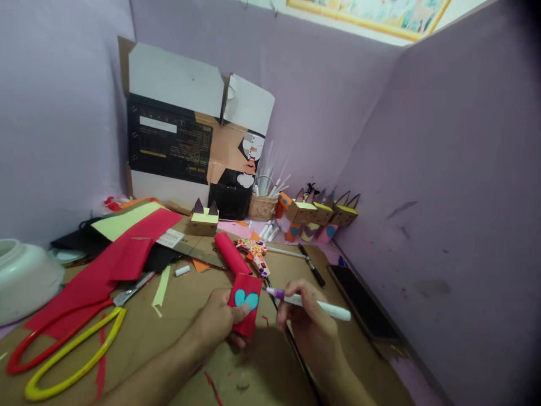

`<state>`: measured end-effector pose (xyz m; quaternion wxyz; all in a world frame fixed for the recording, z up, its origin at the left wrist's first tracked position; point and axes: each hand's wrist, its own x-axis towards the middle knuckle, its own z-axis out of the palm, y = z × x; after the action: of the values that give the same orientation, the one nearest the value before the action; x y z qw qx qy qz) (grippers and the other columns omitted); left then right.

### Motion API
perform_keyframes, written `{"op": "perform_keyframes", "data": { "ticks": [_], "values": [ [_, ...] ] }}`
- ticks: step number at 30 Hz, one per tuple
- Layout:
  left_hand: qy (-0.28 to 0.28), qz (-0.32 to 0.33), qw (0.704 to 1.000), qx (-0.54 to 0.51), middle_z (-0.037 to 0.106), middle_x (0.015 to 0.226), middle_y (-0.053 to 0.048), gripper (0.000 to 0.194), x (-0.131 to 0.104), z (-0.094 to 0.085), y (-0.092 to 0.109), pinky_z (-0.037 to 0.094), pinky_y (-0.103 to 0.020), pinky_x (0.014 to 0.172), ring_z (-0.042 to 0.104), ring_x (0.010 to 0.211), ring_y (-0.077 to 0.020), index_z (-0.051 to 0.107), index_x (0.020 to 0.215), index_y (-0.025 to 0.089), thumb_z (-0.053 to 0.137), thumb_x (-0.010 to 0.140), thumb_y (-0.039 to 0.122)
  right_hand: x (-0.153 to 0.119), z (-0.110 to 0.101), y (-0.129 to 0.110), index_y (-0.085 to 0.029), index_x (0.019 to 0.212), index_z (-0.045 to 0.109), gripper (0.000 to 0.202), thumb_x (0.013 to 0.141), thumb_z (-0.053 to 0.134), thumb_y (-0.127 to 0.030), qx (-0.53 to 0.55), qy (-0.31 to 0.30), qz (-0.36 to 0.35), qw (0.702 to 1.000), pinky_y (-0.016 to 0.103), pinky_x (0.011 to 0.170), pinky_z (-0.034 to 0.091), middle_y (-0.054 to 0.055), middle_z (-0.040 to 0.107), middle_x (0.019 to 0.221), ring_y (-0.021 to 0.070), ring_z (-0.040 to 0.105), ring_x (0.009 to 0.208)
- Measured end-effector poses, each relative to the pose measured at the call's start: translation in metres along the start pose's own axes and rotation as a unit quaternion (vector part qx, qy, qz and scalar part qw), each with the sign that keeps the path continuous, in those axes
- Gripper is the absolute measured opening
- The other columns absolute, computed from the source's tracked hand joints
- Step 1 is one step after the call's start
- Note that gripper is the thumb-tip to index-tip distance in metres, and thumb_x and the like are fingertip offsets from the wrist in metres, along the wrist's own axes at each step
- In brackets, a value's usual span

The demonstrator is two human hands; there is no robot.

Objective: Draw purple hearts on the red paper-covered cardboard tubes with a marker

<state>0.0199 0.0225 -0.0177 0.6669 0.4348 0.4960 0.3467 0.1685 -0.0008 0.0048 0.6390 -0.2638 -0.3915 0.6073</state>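
Observation:
My left hand (215, 316) grips a small red paper-covered roll (243, 327), thumb pressed on its front. A blue heart (240, 297) shows on the roll, partly under my thumb. In my right hand (310, 321) is a white marker (329, 309) with a purple tip end, held like a pen. That tip points left, close to the roll's upper right edge; whether it touches I cannot tell. Just behind the roll lies a rolled red paper (232, 254), beside a colourful patterned piece (257, 258). A white marker cap (182, 270) rests to the left.
Scissors (120, 299) with red and yellow handles lie at left on red paper (139, 242). Small cardboard boxes with ears (203, 223) stand at the back, near a basket of markers (262, 207). A dark phone-like slab (363, 299) and a black pen (313, 265) lie right.

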Motion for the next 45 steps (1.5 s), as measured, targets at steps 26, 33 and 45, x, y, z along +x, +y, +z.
{"op": "perform_keyframes", "data": {
  "ticks": [26, 33, 45],
  "values": [
    [-0.059, -0.056, 0.996, 0.044, 0.053, 0.043, 0.001, 0.047, -0.005, 0.001, 0.007, 0.04, -0.022, 0.033, 0.049, 0.036, -0.012, 0.058, 0.072, 0.012, 0.064, 0.055, 0.055, -0.009, 0.006, 0.021, -0.019, 0.068, 0.054, 0.023, 0.081, 0.054, -0.037, -0.439, 0.055, -0.089, 0.892, 0.021, 0.043, 0.033, -0.002, 0.053, 0.054, 0.01, 0.045, 0.046],
    [-0.066, -0.06, 0.994, 0.063, 0.049, 0.04, 0.002, 0.042, -0.006, 0.002, 0.009, 0.041, -0.021, 0.034, 0.048, 0.035, -0.0112, 0.059, 0.065, 0.013, 0.062, 0.058, 0.055, -0.008, 0.009, 0.023, -0.019, 0.066, 0.053, 0.022, 0.081, 0.052, -0.035, -0.486, 0.034, -0.106, 0.867, 0.021, 0.039, 0.03, -0.003, 0.052, 0.047, 0.0093, 0.044, 0.039],
    [-0.059, -0.059, 0.993, 0.089, 0.053, 0.041, 0.0, 0.019, -0.003, 0.003, 0.003, 0.041, -0.021, 0.034, 0.049, 0.034, -0.0117, 0.06, 0.062, 0.014, 0.055, 0.069, 0.031, -0.006, 0.004, 0.024, -0.02, 0.07, 0.055, 0.014, 0.08, 0.054, -0.03, -0.5, -0.042, -0.127, 0.855, 0.023, 0.045, 0.036, -0.001, 0.056, 0.052, 0.0119, 0.05, 0.046]
  ]
}}
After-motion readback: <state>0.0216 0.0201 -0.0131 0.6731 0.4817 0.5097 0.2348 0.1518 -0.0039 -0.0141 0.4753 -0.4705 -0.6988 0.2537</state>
